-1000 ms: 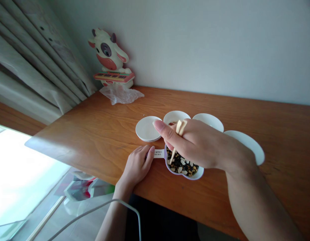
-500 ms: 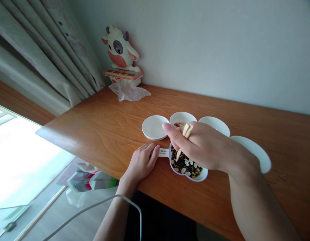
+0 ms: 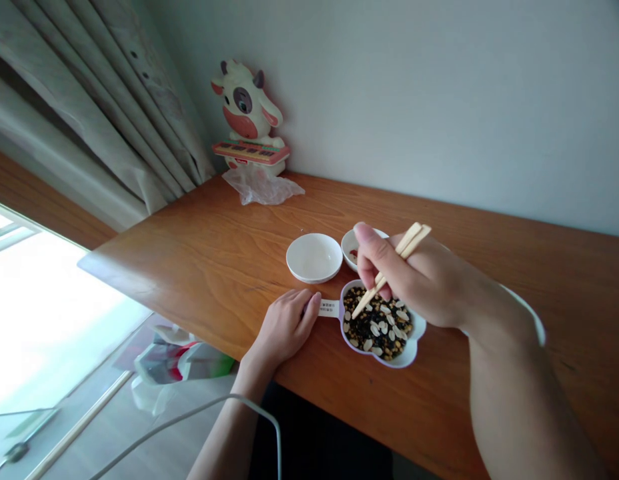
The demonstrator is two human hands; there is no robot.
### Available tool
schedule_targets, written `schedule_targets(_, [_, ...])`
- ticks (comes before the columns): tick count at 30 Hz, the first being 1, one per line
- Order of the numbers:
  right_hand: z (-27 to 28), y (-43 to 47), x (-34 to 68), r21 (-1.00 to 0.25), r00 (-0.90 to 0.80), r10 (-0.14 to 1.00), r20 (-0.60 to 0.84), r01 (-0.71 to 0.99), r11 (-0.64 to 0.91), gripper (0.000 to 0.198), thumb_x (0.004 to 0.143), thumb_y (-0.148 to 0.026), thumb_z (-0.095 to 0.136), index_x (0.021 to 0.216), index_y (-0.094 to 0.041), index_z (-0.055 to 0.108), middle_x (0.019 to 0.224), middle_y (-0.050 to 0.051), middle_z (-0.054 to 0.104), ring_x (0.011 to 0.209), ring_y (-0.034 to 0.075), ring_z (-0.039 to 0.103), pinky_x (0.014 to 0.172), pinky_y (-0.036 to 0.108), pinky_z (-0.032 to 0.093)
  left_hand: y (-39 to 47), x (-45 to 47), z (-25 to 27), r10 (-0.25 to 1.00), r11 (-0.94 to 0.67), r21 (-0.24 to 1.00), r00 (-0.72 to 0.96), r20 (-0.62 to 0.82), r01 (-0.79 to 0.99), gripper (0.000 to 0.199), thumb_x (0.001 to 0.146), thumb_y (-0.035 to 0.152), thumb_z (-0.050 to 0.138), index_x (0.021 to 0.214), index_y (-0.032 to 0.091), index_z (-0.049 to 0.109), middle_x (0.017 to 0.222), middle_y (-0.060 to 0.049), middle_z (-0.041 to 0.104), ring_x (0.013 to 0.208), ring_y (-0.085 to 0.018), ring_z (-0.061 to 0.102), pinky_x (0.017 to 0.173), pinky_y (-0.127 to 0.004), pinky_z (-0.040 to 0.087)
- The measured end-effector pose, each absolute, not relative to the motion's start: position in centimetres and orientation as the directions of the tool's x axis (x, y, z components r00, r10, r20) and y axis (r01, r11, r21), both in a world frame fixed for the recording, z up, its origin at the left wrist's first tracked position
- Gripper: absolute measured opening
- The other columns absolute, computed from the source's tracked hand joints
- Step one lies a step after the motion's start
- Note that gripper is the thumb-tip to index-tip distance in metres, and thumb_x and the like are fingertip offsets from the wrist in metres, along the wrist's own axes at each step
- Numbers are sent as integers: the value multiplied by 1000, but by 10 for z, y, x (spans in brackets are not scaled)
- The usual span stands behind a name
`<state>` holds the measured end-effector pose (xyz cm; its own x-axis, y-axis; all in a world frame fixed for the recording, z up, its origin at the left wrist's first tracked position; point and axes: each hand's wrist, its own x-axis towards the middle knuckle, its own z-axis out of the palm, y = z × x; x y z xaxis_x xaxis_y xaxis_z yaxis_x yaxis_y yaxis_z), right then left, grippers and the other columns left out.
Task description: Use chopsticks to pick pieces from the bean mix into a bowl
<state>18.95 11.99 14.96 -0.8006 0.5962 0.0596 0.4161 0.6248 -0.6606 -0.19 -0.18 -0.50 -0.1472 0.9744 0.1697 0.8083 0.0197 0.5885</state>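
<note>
My left hand (image 3: 288,325) rests on the table and is closed around the handle end of a lilac-rimmed, flower-shaped bowl (image 3: 413,345). Inside it lies a mix of dark grains, yellow kernels and pale peanut halves (image 3: 383,327). Over this bowl, my right hand (image 3: 407,273) grips a pair of wooden chopsticks (image 3: 392,270), their tips slanting down to the mix at its left side. Whether the tips pinch anything is too small to tell. Behind the flower-shaped bowl stand a white bowl (image 3: 314,257) with nothing visible in it and another white bowl (image 3: 348,248) holding reddish bits, partly hidden by my right hand.
Another white dish (image 3: 532,310) shows only its edge beyond my right forearm. A cow-shaped toy keyboard (image 3: 250,127) and a crumpled clear plastic bag (image 3: 264,187) sit at the back by the wall. A grey cable (image 3: 224,399) crosses in front of my left forearm.
My right hand has shifted slightly right and the chopsticks lean over more, showing more of the mix. My left hand keeps its hold on the handle. The whole view has moved a little.
</note>
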Motion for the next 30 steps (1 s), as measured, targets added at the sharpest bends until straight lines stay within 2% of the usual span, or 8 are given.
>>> schedule_targets(3, [156, 128, 201, -732, -753, 653, 86, 397, 553, 66, 103, -64, 22, 67, -20, 57, 57, -2, 56, 55, 11, 52, 58, 28, 36, -1, -3, -6, 974, 22, 587, -149, 169, 809, 37, 108, 40, 34, 78, 23, 47, 76, -1, 57, 71, -17, 54, 70, -29, 40])
schedule_targets(7, [161, 135, 211, -760, -723, 688, 62, 413, 502, 68, 101, -67, 19, 66, -20, 54, 58, -1, 56, 56, 11, 52, 56, 27, 38, -2, -3, -6, 974, 14, 590, -145, 175, 807, 37, 108, 40, 34, 78, 23, 46, 76, -2, 57, 70, -17, 53, 70, -29, 39])
schedule_targets(16, [148, 120, 193, -662, -797, 603, -32, 469, 585, 67, 102, -66, 21, 70, -21, 59, 59, -2, 57, 55, 11, 50, 57, 29, 33, -1, -1, -5, 970, 11, 602, -155, 188, 799, 36, 107, 39, 35, 77, 23, 45, 76, -1, 57, 70, -17, 54, 69, -28, 39])
schedule_targets(25, [142, 113, 179, -606, -826, 563, 36, 430, 669, 68, 104, -62, 21, 64, -21, 56, 55, -2, 55, 57, 12, 50, 64, 31, 33, 0, 0, -5, 972, 9, 590, -146, 185, 807, 37, 108, 40, 33, 79, 23, 47, 77, -2, 58, 71, -18, 55, 71, -29, 41])
schedule_targets(30, [142, 114, 180, -591, -807, 588, 51, 450, 669, 69, 103, -65, 21, 64, -20, 58, 57, -2, 56, 59, 12, 50, 64, 31, 32, -1, 0, -4, 972, 14, 589, -148, 180, 808, 37, 108, 41, 33, 79, 23, 47, 77, -2, 58, 71, -18, 55, 71, -29, 41])
